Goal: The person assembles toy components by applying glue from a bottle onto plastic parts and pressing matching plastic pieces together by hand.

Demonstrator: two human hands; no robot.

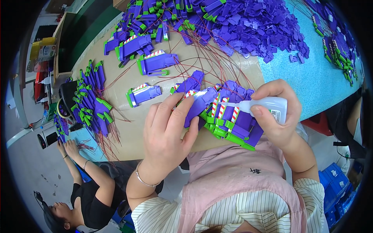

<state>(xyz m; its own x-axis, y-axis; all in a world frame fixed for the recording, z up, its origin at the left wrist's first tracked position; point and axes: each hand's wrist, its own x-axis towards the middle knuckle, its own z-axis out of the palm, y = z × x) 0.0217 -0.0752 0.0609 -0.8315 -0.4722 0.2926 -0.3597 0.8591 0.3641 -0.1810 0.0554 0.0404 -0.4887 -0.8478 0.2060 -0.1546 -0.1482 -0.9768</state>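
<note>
My right hand (pixel 285 130) is closed round a small white squeeze bottle (pixel 278 105) with a thin nozzle, the kind used for glue. Its tip points left, over a row of purple plastic parts (pixel 243 119) with green ends and red-and-white striped strips. Between the thumb and fingers of my left hand (pixel 165 132) is a purple plastic part (pixel 203 100), tilted beside that row. The nozzle tip is close to this part; whether they touch I cannot tell. My left fingers hide part of it.
Behind my hands lie single purple-and-green parts (pixel 159 63) and thin red wires (pixel 194 58). A large heap of small purple pieces (pixel 260 29) covers the far side. Leftward is a bundle of green-tipped purple parts (pixel 92 103). A co-worker (pixel 93 186) sits at the table's left.
</note>
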